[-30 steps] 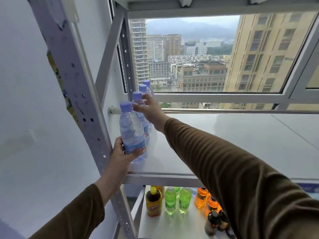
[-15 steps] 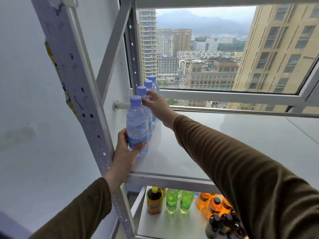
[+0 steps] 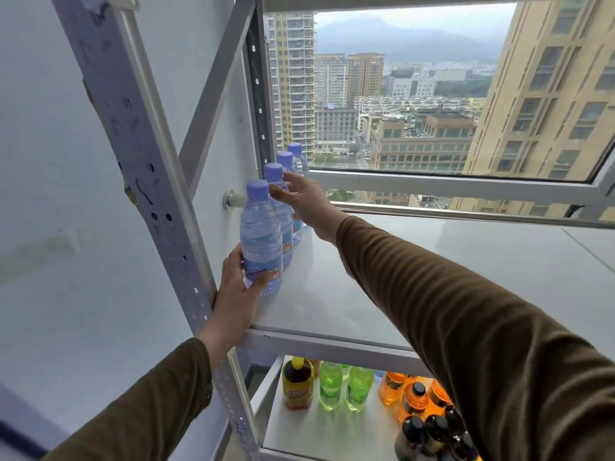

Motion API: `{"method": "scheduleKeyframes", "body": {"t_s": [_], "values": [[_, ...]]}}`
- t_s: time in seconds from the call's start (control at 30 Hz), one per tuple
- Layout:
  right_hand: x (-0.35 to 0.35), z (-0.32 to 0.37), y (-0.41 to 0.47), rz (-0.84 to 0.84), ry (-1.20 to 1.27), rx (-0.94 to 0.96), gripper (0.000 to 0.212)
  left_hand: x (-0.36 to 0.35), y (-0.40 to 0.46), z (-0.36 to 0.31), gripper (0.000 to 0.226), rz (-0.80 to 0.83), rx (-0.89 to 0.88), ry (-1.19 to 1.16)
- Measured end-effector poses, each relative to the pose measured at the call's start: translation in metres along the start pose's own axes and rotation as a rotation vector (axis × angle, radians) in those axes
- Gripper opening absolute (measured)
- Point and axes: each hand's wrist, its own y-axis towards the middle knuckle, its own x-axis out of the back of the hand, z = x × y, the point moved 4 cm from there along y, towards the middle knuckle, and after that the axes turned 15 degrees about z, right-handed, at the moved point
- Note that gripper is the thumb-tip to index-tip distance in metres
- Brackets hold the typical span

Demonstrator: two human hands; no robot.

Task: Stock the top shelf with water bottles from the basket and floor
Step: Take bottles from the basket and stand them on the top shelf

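Observation:
Several clear water bottles with blue caps stand in a row along the left edge of the white top shelf [image 3: 382, 294]. My left hand [image 3: 238, 294] grips the base of the nearest water bottle [image 3: 259, 237], which stands upright on the shelf. My right hand [image 3: 303, 197] reaches over the shelf, and its fingers rest against the neck of the second water bottle [image 3: 278, 191], spread rather than wrapped around it. Two more bottles [image 3: 290, 161] stand behind, partly hidden. Neither the basket nor the floor is in view.
A perforated grey upright post [image 3: 159, 201] stands just left of my left hand. The lower shelf [image 3: 332, 434] holds a brown drink bottle [image 3: 297, 384], green bottles [image 3: 344, 384], orange bottles [image 3: 412, 397] and dark bottles. A window frame [image 3: 432, 186] runs behind the top shelf.
My left hand has lowered the nearest bottle onto the shelf, at the front of the row. My right hand's fingers have loosened on the second bottle.

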Motion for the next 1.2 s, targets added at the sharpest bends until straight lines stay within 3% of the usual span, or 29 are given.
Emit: {"method": "scheduleKeyframes", "body": {"t_s": [0.43, 0.57, 0.73, 0.9, 1.2], "values": [[-0.003, -0.007, -0.014, -0.018, 0.020, -0.051, 0.060, -0.009, -0.005, -0.014, 0.064, -0.008, 0.045, 0.069], [0.004, -0.018, -0.034, -0.091, -0.009, -0.049, 0.055, -0.013, -0.017, -0.015, 0.079, -0.041, 0.051, 0.090], [0.012, -0.021, -0.076, -0.326, -0.391, -0.008, 0.045, -0.022, -0.043, -0.026, 0.081, -0.119, 0.004, 0.231], [-0.003, -0.017, -0.143, -0.305, -0.750, 0.014, 0.044, -0.034, -0.069, -0.034, 0.082, -0.112, -0.144, 0.420], [-0.039, -0.045, -0.270, -0.321, -1.118, -0.005, 0.052, -0.069, -0.123, -0.021, 0.079, 0.029, -0.319, 0.686]]}}
